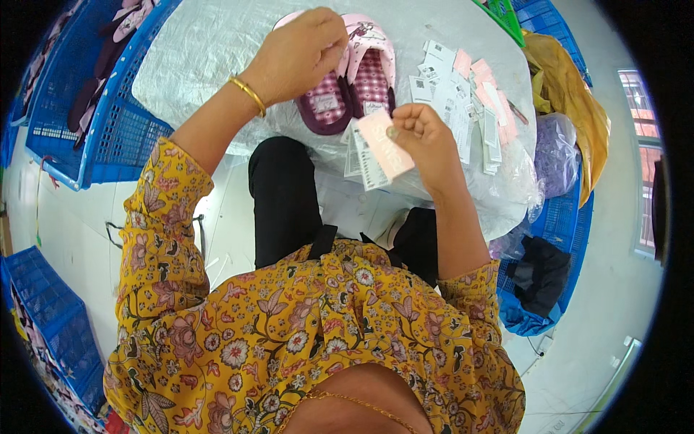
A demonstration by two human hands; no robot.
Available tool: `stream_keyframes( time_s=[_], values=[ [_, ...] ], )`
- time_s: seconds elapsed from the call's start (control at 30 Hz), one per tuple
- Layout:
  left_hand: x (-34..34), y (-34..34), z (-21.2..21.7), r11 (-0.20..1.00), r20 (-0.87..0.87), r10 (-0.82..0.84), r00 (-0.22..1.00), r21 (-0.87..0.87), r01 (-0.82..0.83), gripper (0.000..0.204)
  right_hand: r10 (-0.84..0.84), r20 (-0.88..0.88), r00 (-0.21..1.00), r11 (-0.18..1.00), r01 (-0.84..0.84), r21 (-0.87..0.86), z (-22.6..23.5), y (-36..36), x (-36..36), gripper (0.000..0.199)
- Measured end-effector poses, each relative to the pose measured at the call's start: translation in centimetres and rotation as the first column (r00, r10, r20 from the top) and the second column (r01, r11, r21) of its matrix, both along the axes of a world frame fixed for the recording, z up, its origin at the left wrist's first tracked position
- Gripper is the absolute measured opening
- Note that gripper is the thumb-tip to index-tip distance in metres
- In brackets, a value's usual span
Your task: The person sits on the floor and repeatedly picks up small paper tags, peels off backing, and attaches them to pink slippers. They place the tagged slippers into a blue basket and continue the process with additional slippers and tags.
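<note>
A pair of pink and plum slippers (372,83) with checked insoles lies on the plastic-covered table, toes pointing away from me. Over the upper of the left slipper is my left hand (305,54), its fingers curled together; what they grip, if anything, is hidden behind the hand. My right hand (428,141) pinches a few pink and white cardboard tags (384,148) between thumb and fingers, just in front of the slippers' heels. To the right, many loose white and pink tags (452,94) are spread over the table.
Clear plastic sheeting (210,65) covers the table. On the left stand blue plastic crates (137,108) holding more slippers, with another blue crate (54,318) lower down. At right are a yellow cloth (567,94), a bag of clear plastic (557,155) and dark fabric (538,275) in a blue basket.
</note>
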State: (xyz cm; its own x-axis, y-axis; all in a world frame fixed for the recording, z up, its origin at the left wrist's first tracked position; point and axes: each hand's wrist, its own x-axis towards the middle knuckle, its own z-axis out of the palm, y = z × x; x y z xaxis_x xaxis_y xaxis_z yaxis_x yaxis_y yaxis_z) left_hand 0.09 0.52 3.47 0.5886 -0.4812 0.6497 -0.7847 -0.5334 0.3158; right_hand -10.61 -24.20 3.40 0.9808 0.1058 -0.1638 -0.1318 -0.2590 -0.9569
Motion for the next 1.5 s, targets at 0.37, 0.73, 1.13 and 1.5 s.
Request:
stream_keyframes(
  time_s=[0.37, 0.73, 1.13, 1.5],
  values=[
    [0.9, -1.5, -0.3, 0.774, -0.615, -0.359, 0.702, -0.617, -0.145, 0.007, 0.18, 0.505, 0.844, 0.877, 0.095, -0.471, -1.1, 1.4, 3.2, 0.024],
    [-0.1, -1.3, -1.2, 0.82, -0.639, -0.426, 0.641, -0.572, -0.025, 0.014, 0.271, 0.336, 0.902, 0.924, -0.147, -0.353, 0.4, 2.5, 1.3, 0.022],
    [0.0, -1.2, -1.9, 0.865, -0.614, -0.358, 0.703, -0.502, 0.001, 0.015, 0.278, 0.468, 0.839, 0.909, -0.073, -0.409, -0.7, 3.2, -0.5, 0.016],
    [-2.7, -0.5, -1.8, 0.989, -0.456, -0.069, 0.887, -0.145, 0.003, 0.015, 0.435, 0.729, 0.529, 0.722, 0.279, -0.633, -3.5, 4.8, -0.6, 0.012]
  ],
)
